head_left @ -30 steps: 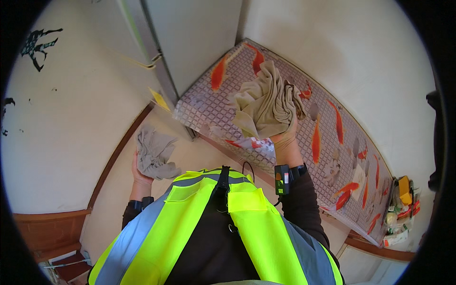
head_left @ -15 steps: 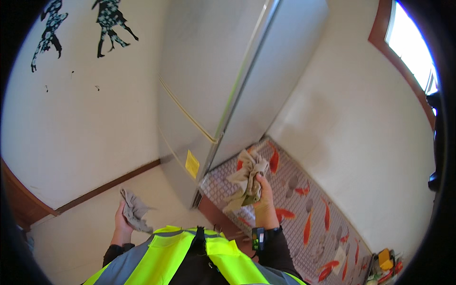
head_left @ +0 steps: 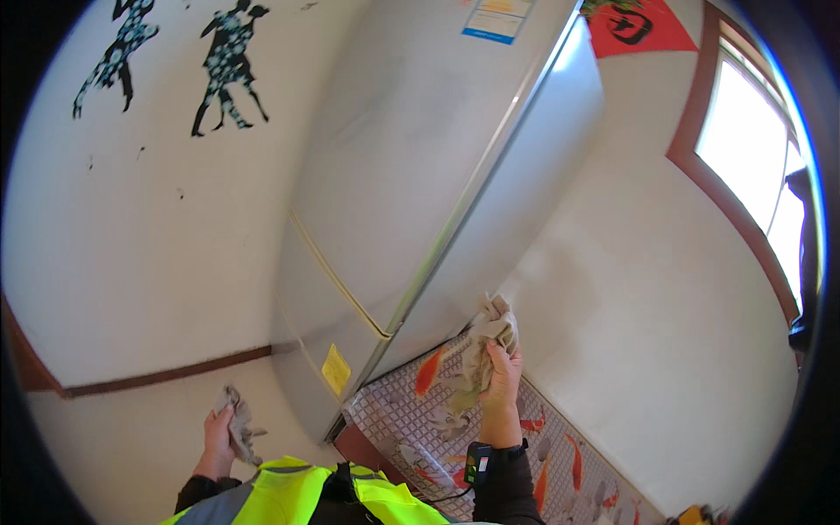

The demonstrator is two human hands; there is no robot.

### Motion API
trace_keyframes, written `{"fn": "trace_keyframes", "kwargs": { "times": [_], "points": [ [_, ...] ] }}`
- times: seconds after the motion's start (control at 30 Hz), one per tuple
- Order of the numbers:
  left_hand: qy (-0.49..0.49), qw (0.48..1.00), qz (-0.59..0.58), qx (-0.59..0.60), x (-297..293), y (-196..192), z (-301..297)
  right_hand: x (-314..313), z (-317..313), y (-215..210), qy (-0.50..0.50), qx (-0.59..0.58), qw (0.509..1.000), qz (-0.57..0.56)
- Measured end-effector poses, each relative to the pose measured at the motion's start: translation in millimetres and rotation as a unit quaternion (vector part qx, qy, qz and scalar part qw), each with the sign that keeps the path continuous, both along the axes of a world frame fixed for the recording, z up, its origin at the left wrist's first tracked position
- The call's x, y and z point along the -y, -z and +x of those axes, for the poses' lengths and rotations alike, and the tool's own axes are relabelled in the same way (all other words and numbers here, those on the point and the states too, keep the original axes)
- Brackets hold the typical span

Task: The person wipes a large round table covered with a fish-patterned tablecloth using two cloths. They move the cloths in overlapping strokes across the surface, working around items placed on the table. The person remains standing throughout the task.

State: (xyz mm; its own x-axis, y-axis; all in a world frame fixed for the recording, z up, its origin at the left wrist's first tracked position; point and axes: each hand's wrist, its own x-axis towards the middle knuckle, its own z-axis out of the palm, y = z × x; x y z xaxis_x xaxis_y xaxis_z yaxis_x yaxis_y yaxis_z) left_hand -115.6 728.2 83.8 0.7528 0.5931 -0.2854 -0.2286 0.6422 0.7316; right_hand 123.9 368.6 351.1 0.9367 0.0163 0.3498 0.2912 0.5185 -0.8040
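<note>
My left hand (head_left: 220, 437) is closed round a crumpled grey cloth (head_left: 241, 430), held low over the pale floor left of the fridge. In my right hand (head_left: 503, 385) a beige cloth (head_left: 493, 337) is bunched up, its loose end hanging down. That hand is raised over the fish-patterned surface, close to the lower side of the silver fridge (head_left: 411, 175); whether the cloth touches the fridge I cannot tell. A yellow label (head_left: 336, 369) sits low on the fridge's front, between my two hands.
A low surface (head_left: 560, 472) with a red-fish pattern runs along the right wall. A brown-framed window (head_left: 748, 131) is at the upper right, beside a red hanging (head_left: 643, 26). Dancer decals (head_left: 229, 66) mark the left wall. Brown skirting (head_left: 171, 382) edges the floor.
The view has tilted up, showing more of the fridge, window and red hanging. My right hand has moved toward the wall corner with its cloth. Both hands keep their cloths.
</note>
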Motion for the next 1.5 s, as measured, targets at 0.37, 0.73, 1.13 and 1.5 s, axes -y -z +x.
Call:
{"fn": "trace_keyframes", "kwargs": {
  "times": [0.37, 0.73, 1.13, 1.5],
  "points": [
    [-0.123, 0.99, -0.014, -0.061, 11.9, -18.1, 7.4, 31.5, 48.9, 85.8, -0.082, -0.109, 0.989, -0.058],
    [-0.217, 0.969, -0.041, -0.113, 11.9, 34.3, -35.9, 58.0, 48.7, 133.7, -0.076, -0.153, 0.985, -0.026],
    [0.034, 0.991, -0.123, -0.032, -42.9, 29.8, 32.8, 43.1, 36.6, 118.2, 0.045, -0.197, 0.947, -0.25],
    [0.142, 0.985, -0.04, 0.085, -125.4, -37.7, 74.8, 10.1, 11.8, 123.5, 0.02, -0.251, 0.967, -0.028]
  ]
}}
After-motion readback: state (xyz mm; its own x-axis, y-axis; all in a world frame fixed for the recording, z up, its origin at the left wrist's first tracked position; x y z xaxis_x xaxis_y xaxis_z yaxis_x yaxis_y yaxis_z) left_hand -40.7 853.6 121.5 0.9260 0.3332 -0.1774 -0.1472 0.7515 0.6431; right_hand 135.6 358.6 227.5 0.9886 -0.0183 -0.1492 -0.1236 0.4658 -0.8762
